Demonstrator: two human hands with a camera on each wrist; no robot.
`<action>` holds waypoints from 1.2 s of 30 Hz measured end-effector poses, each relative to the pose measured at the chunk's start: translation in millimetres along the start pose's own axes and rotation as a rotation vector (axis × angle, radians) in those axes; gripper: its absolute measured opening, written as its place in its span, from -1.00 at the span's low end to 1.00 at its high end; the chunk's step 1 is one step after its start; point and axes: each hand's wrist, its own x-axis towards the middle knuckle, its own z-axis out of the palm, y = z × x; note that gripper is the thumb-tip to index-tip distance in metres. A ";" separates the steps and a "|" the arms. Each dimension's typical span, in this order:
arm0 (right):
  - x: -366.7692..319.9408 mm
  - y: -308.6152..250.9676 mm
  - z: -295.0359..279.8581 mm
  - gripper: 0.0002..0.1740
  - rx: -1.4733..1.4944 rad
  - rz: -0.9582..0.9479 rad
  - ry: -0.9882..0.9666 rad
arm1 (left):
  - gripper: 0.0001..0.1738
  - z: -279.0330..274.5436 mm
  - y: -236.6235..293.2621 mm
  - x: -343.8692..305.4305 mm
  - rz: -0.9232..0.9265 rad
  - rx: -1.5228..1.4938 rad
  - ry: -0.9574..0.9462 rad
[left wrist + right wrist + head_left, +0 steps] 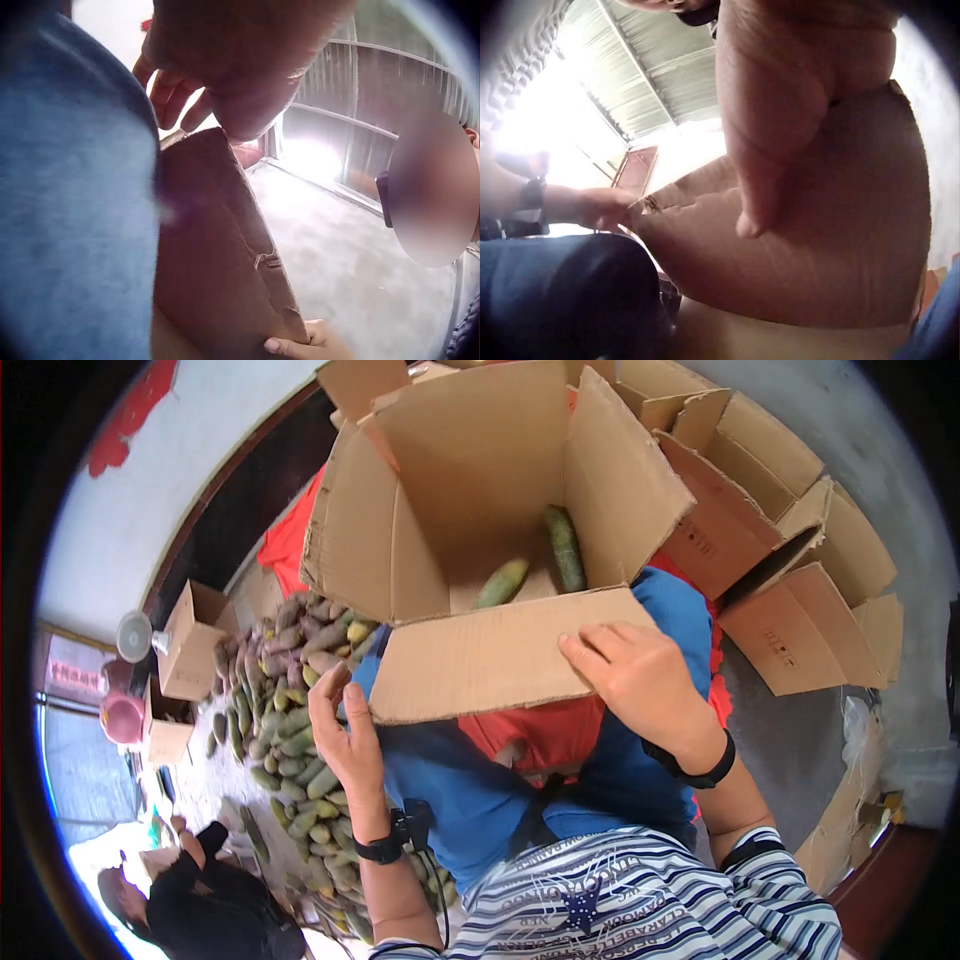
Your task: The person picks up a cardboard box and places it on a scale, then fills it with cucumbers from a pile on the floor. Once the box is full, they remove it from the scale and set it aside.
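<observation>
A large open cardboard box [470, 470] stands before the person's knees, its near flap [480, 660] folded out over the lap. Inside on the bottom lie two long green, cucumber-like vegetables, a darker one [566, 548] and a paler one [502, 583]. My right hand [640, 680] holds the flap's edge, fingers on top; the right wrist view shows the thumb [751, 223] on the underside. At the flap's left corner is my left hand [345, 735], its fingers extended and thumb apart. In the left wrist view its fingers [176, 97] are close above the flap's corner.
A big heap of similar vegetables [290, 730] covers the floor at the left. Several open cartons [790, 630] stand at the right, and another carton [195, 640] at the far left. A person in black [215, 900] is at lower left, beside the heap.
</observation>
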 end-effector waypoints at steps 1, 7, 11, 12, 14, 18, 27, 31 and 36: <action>0.3 3.4 -0.2 -0.70 -0.003 -0.004 0.000 | -0.69 -3.2 -4.0 -6.4 -0.117 -0.066 -0.037; -2.2 1.7 4.8 -0.66 0.009 -0.014 -0.005 | -0.64 5.6 -1.4 -27.4 0.006 0.086 -0.067; 0.4 0.4 -1.0 -0.67 0.016 0.019 -0.043 | -0.62 11.9 -1.7 -26.5 0.067 0.106 -0.058; 1.7 -1.0 -2.5 -0.67 0.032 0.034 -0.060 | -0.62 12.1 -1.8 -26.9 0.041 0.126 -0.037; 2.6 -2.9 -3.5 -0.66 0.041 0.021 -0.076 | -0.65 13.8 -1.9 -27.3 0.062 0.114 -0.046; 5.9 -5.4 -5.6 -0.61 0.022 0.046 -0.090 | -0.67 16.9 -3.7 -29.3 0.069 0.092 -0.006; 14.8 -7.6 -8.0 -0.53 -0.014 0.065 -0.188 | -0.66 14.8 -7.4 -26.3 0.054 0.008 -0.007; 18.2 -8.1 -7.1 -0.51 0.000 0.066 -0.188 | -0.65 13.5 -10.1 -24.9 0.059 0.000 -0.006; 17.5 -8.8 -5.8 -0.49 0.003 0.075 -0.201 | -0.65 12.8 -11.6 -25.6 0.051 -0.013 -0.012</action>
